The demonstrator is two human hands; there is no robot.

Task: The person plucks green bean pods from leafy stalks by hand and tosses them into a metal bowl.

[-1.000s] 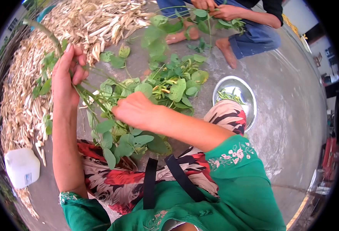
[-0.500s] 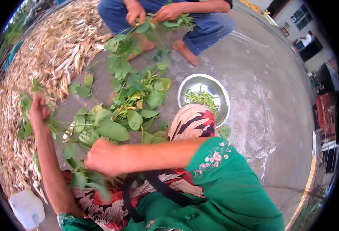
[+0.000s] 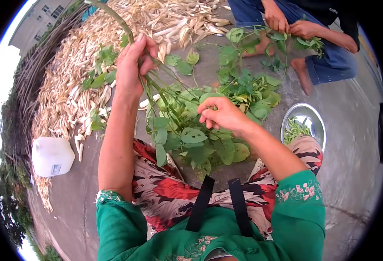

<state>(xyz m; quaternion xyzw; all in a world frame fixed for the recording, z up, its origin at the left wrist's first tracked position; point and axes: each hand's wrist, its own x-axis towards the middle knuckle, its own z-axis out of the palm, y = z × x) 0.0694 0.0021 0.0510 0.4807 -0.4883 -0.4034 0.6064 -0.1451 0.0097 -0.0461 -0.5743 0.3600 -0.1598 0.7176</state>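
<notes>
My left hand is wrapped round the thick green stem of a leafy plant, whose branches hang down over my lap. Over the foliage, my right hand is closed with curled fingers; whatever it may hold is hidden. Broad green leaves, some with holes, lie below and between my hands. Beyond them is a heap of cut leafy stems with pods. To the right, a shiny metal bowl holds green pods, partly behind my knee.
Another person's hands hold a leafy stem at the upper right, above bare feet. Dry husks cover the ground at the left and top. A white plastic jug stands at the left on the concrete floor.
The view has swung, shifting the scene to the right. My right hand has moved away from my lap, up over the leaves. My left hand still grips the stem.
</notes>
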